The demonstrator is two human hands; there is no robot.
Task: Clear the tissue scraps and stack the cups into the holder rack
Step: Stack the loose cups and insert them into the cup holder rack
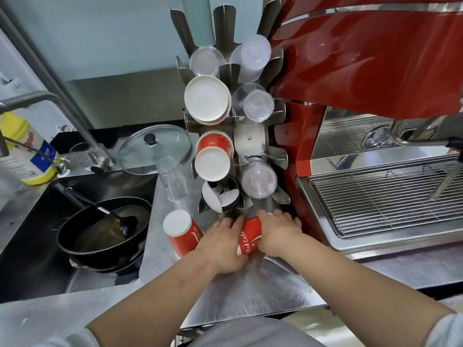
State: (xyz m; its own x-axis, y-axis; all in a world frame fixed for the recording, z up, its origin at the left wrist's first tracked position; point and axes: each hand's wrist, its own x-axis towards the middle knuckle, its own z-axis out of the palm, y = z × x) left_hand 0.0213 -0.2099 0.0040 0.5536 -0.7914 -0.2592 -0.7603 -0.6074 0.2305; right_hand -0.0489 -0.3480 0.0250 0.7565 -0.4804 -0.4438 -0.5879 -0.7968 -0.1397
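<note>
Far to my left, a black pan with a ladle sits in the sink, and a glass lid leans behind it. Next on the steel counter stands a clear plastic cup, then an upside-down red paper cup. My left hand and my right hand both curl around a second red cup lying on its side at the foot of the holder rack, whose slots already carry paper and clear cups. Rightmost stands the red espresso machine.
</note>
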